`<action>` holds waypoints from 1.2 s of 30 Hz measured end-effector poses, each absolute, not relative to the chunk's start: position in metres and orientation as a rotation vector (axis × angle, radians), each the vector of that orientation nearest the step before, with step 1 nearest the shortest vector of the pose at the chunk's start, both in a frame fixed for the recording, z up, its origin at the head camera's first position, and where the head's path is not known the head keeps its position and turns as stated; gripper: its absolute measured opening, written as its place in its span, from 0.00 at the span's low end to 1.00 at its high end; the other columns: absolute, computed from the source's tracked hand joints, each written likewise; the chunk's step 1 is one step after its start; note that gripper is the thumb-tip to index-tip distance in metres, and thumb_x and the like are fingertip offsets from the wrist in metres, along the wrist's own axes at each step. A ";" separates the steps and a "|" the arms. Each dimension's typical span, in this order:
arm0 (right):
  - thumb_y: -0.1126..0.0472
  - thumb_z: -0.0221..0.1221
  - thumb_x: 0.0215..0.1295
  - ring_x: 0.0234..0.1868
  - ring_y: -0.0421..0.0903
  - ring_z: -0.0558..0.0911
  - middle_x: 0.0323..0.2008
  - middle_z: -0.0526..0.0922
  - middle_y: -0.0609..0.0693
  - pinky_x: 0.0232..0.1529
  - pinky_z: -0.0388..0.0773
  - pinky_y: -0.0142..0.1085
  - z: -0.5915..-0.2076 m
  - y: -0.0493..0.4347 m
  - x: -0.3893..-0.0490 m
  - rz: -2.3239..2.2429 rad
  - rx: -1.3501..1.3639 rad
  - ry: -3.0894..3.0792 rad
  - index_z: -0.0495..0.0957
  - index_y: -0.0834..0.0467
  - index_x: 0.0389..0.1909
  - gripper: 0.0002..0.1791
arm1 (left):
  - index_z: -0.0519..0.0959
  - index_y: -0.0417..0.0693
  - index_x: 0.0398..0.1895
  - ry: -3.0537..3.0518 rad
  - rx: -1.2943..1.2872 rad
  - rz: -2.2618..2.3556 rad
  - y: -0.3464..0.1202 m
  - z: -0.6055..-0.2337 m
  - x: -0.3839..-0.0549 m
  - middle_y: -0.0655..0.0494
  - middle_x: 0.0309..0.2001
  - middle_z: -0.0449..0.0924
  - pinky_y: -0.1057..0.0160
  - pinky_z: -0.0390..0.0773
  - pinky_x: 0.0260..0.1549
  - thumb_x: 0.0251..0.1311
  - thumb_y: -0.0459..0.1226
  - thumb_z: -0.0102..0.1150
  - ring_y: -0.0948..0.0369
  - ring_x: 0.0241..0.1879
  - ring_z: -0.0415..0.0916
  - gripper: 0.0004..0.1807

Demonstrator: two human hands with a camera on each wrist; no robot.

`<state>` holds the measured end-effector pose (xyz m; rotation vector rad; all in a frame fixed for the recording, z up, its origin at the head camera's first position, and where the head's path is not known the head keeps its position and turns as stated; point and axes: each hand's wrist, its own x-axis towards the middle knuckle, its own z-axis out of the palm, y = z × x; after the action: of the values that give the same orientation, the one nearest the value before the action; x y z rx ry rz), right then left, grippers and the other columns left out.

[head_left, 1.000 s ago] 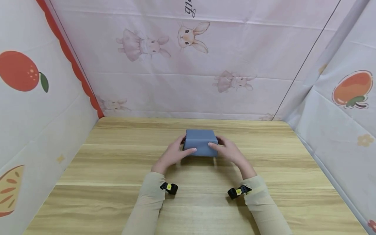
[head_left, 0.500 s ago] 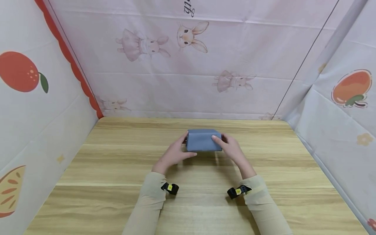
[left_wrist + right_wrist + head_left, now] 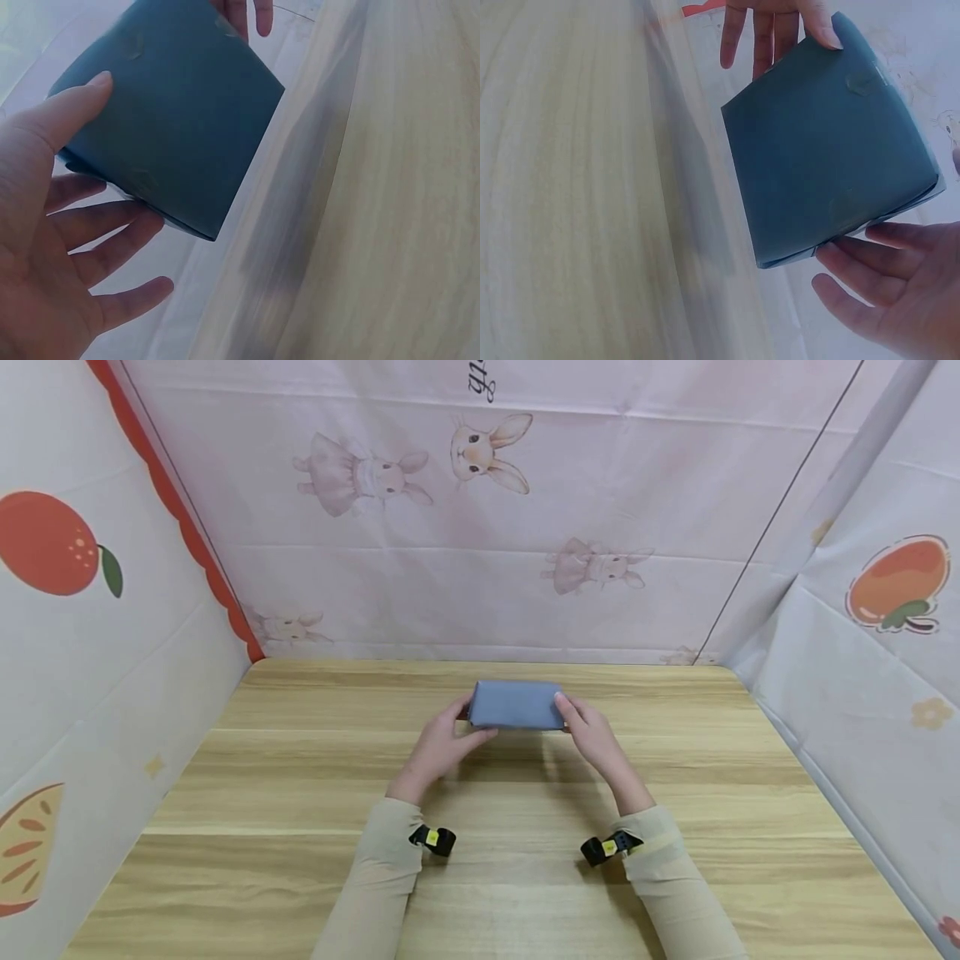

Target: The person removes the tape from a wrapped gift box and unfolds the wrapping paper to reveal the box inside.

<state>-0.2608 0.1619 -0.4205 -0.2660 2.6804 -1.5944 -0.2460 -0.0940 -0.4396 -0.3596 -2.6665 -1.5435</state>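
The blue box [image 3: 516, 705] is held just above the middle of the worktop [image 3: 300, 793], toward its far edge. The left hand [image 3: 435, 752] and right hand [image 3: 596, 742] pinch its opposite ends, fingers clamped underneath, thumbs on top. Even pressure from both sides should keep it level.

Long beige sleeves are worn on both arms, reaching the wrists. A small black strap-mounted device with a yellow mark is fastened at the left wrist [image 3: 432, 840] and another at the right wrist [image 3: 610, 848]. Both hands are bare.
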 end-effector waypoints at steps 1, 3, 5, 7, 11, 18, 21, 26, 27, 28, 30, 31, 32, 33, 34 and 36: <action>0.41 0.39 0.76 0.61 0.62 0.76 0.63 0.72 0.69 0.59 0.76 0.50 -0.421 0.162 -0.261 -1.622 -0.282 2.662 0.65 0.69 0.67 0.37 | 0.62 0.57 0.73 -2.657 -0.357 -1.546 -0.094 -0.440 -0.246 0.52 0.62 0.75 0.46 0.72 0.60 0.56 0.57 0.65 0.54 0.61 0.73 0.43; 0.42 0.38 0.77 0.62 0.63 0.75 0.63 0.72 0.70 0.60 0.76 0.51 -0.421 0.162 -0.261 -1.667 -0.312 2.630 0.64 0.70 0.67 0.36 | 0.63 0.56 0.72 -2.638 -0.352 -1.548 -0.095 -0.440 -0.246 0.53 0.61 0.76 0.47 0.74 0.57 0.56 0.58 0.64 0.55 0.59 0.74 0.42; 0.43 0.38 0.77 0.63 0.63 0.74 0.63 0.72 0.69 0.60 0.75 0.52 -0.421 0.162 -0.260 -1.704 -0.332 2.604 0.65 0.70 0.67 0.35 | 0.65 0.55 0.70 -2.622 -0.342 -1.547 -0.095 -0.440 -0.246 0.53 0.59 0.77 0.49 0.76 0.55 0.57 0.58 0.64 0.55 0.57 0.75 0.40; 0.45 0.38 0.78 0.62 0.63 0.74 0.62 0.72 0.70 0.60 0.75 0.52 -0.421 0.162 -0.260 -1.717 -0.355 2.595 0.64 0.71 0.67 0.34 | 0.67 0.54 0.69 -2.612 -0.329 -1.536 -0.095 -0.439 -0.246 0.52 0.58 0.78 0.51 0.77 0.53 0.58 0.57 0.63 0.56 0.56 0.76 0.38; 0.47 0.38 0.78 0.59 0.64 0.76 0.58 0.75 0.70 0.60 0.76 0.51 -0.421 0.161 -0.258 -1.735 -0.380 2.588 0.66 0.72 0.65 0.32 | 0.69 0.50 0.67 -2.607 -0.297 -1.504 -0.095 -0.439 -0.246 0.50 0.55 0.80 0.52 0.78 0.51 0.60 0.56 0.62 0.55 0.53 0.77 0.36; 0.47 0.38 0.78 0.56 0.64 0.79 0.54 0.78 0.70 0.59 0.75 0.55 -0.420 0.158 -0.257 -1.745 -0.451 2.585 0.71 0.71 0.60 0.31 | 0.70 0.48 0.66 -2.616 -0.248 -1.476 -0.096 -0.439 -0.246 0.48 0.52 0.82 0.54 0.80 0.48 0.61 0.57 0.60 0.55 0.49 0.79 0.36; 0.48 0.41 0.78 0.56 0.63 0.79 0.54 0.78 0.69 0.58 0.75 0.56 -0.420 0.158 -0.257 -1.710 -0.468 2.610 0.70 0.70 0.60 0.29 | 0.71 0.49 0.66 -2.614 -0.234 -1.473 -0.097 -0.438 -0.246 0.48 0.50 0.83 0.55 0.80 0.46 0.62 0.57 0.59 0.56 0.47 0.80 0.34; 0.48 0.52 0.73 0.58 0.61 0.79 0.58 0.78 0.66 0.58 0.76 0.54 -0.421 0.159 -0.258 -1.544 -0.462 2.709 0.66 0.65 0.68 0.31 | 0.72 0.49 0.64 -2.604 -0.231 -1.462 -0.096 -0.439 -0.245 0.49 0.48 0.84 0.56 0.80 0.44 0.63 0.57 0.58 0.57 0.45 0.80 0.32; 0.47 0.54 0.71 0.58 0.60 0.79 0.58 0.78 0.65 0.57 0.77 0.53 -0.422 0.159 -0.258 -1.514 -0.457 2.726 0.65 0.63 0.68 0.32 | 0.72 0.49 0.64 -2.601 -0.230 -1.461 -0.096 -0.439 -0.245 0.50 0.47 0.84 0.56 0.80 0.43 0.63 0.57 0.57 0.57 0.44 0.80 0.32; 0.48 0.55 0.71 0.58 0.60 0.79 0.58 0.79 0.65 0.57 0.77 0.53 -0.422 0.159 -0.258 -1.488 -0.464 2.744 0.65 0.63 0.69 0.32 | 0.73 0.49 0.63 -2.597 -0.229 -1.460 -0.096 -0.439 -0.245 0.50 0.46 0.84 0.56 0.80 0.43 0.63 0.57 0.57 0.58 0.44 0.80 0.32; 0.48 0.56 0.70 0.57 0.59 0.80 0.56 0.80 0.65 0.56 0.77 0.53 -0.423 0.159 -0.259 -1.477 -0.455 2.755 0.66 0.61 0.68 0.32 | 0.73 0.49 0.62 -2.591 -0.221 -1.462 -0.096 -0.439 -0.245 0.50 0.45 0.84 0.56 0.80 0.43 0.63 0.57 0.58 0.58 0.43 0.80 0.31; 0.48 0.56 0.70 0.57 0.59 0.80 0.56 0.80 0.64 0.56 0.77 0.53 -0.423 0.159 -0.259 -1.474 -0.454 2.761 0.66 0.61 0.68 0.31 | 0.74 0.49 0.62 -2.588 -0.216 -1.462 -0.095 -0.439 -0.245 0.50 0.45 0.84 0.56 0.80 0.43 0.63 0.57 0.58 0.58 0.43 0.80 0.30; 0.48 0.56 0.71 0.57 0.59 0.80 0.56 0.80 0.64 0.56 0.77 0.53 -0.423 0.159 -0.259 -1.469 -0.450 2.767 0.67 0.61 0.68 0.31 | 0.74 0.49 0.62 -2.586 -0.213 -1.457 -0.095 -0.439 -0.245 0.50 0.45 0.85 0.56 0.80 0.43 0.63 0.56 0.58 0.58 0.43 0.80 0.30; 0.48 0.56 0.70 0.57 0.58 0.80 0.56 0.80 0.64 0.56 0.77 0.53 -0.422 0.159 -0.259 -1.470 -0.440 2.770 0.67 0.61 0.67 0.31 | 0.74 0.49 0.62 -2.585 -0.208 -1.453 -0.095 -0.439 -0.246 0.50 0.44 0.85 0.56 0.80 0.43 0.63 0.56 0.59 0.58 0.43 0.80 0.30; 0.48 0.55 0.71 0.57 0.58 0.81 0.57 0.80 0.64 0.56 0.77 0.53 -0.422 0.159 -0.258 -1.466 -0.440 2.774 0.68 0.61 0.67 0.31 | 0.74 0.49 0.62 -2.583 -0.207 -1.445 -0.094 -0.439 -0.246 0.50 0.44 0.85 0.56 0.80 0.43 0.62 0.55 0.59 0.58 0.42 0.81 0.30; 0.47 0.55 0.71 0.56 0.58 0.81 0.56 0.80 0.63 0.56 0.77 0.53 -0.422 0.158 -0.258 -1.472 -0.417 2.774 0.68 0.60 0.67 0.30 | 0.74 0.48 0.62 -2.582 -0.204 -1.427 -0.094 -0.439 -0.247 0.49 0.43 0.86 0.56 0.80 0.42 0.63 0.54 0.60 0.58 0.41 0.81 0.29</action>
<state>-0.2583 0.1583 -0.4216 -0.4172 2.7745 -1.4719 -0.2466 -0.0936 -0.4393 -0.2042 -2.5818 -1.4267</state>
